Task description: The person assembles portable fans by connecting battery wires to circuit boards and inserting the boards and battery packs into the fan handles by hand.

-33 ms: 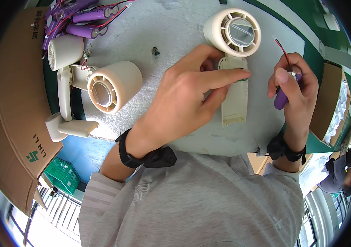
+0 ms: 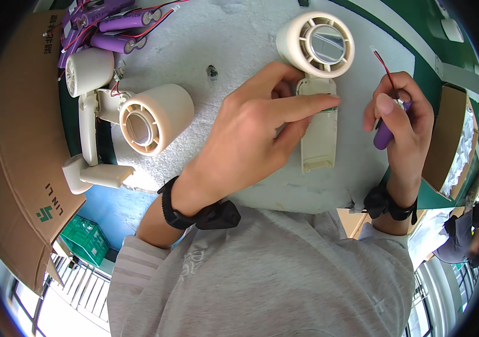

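A cream handheld fan [image 2: 327, 48] lies at the far middle right of the table, its round slotted head away from me and a shiny disc in its centre. Its opened handle [image 2: 319, 140] points toward me. My left hand [image 2: 262, 121] is closed on the fan near the neck, the index fingertip resting over a small green circuit board [image 2: 328, 109] that it partly hides. To the right, just above the table, my right hand [image 2: 405, 115] closes around a purple cylindrical battery [image 2: 383, 136]. A red and black lead [image 2: 384, 63] with a white plug sticks up from the battery.
A second cream fan head [image 2: 163, 115] stands at left, beside another cream fan [image 2: 88, 126] with exposed wires. Several purple wired batteries [image 2: 117, 25] are heaped at the far left. A large cardboard box [image 2: 23, 129] flanks the left; an open carton [image 2: 447, 140] is at right.
The fan and its handle have shifted very slightly left under my left hand. The battery lead's plug has also tipped a little to the left. Both grips are unchanged.
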The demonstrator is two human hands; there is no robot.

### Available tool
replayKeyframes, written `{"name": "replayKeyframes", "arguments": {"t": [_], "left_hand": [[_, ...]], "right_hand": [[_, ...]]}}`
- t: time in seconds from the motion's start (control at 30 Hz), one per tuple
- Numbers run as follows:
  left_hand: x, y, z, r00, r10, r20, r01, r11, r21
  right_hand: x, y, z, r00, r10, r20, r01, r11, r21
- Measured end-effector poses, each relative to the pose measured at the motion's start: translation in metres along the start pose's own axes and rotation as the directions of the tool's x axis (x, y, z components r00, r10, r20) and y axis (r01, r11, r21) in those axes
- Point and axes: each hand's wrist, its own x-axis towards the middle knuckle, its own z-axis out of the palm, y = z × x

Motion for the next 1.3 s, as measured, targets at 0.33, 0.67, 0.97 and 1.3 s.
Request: {"name": "replayKeyframes", "arguments": {"t": [0.33, 0.67, 0.97, 1.3], "left_hand": [[-0.001, -0.001, 0.001, 0.988, -0.061, -0.144, 0.062, 0.998, -0.001], [-0.002, -0.006, 0.0, 0.989, -0.077, -0.128, 0.072, 0.996, -0.043], [-0.003, -0.003, -0.001, 0.982, -0.143, -0.121, 0.132, 0.986, -0.098], [-0.002, -0.001, -0.002, 0.988, -0.12, -0.092, 0.111, 0.989, -0.097]], "right_hand": [[-0.003, 0.004, 0.01, 0.94, -0.312, 0.138, 0.338, 0.908, -0.246], [-0.007, 0.004, 0.026, 0.9, -0.401, 0.172, 0.436, 0.798, -0.416], [-0.006, 0.009, 0.03, 0.786, -0.574, 0.231, 0.58, 0.553, -0.598], [-0.003, 0.01, 0.029, 0.729, -0.629, 0.269, 0.618, 0.436, -0.655]]}}
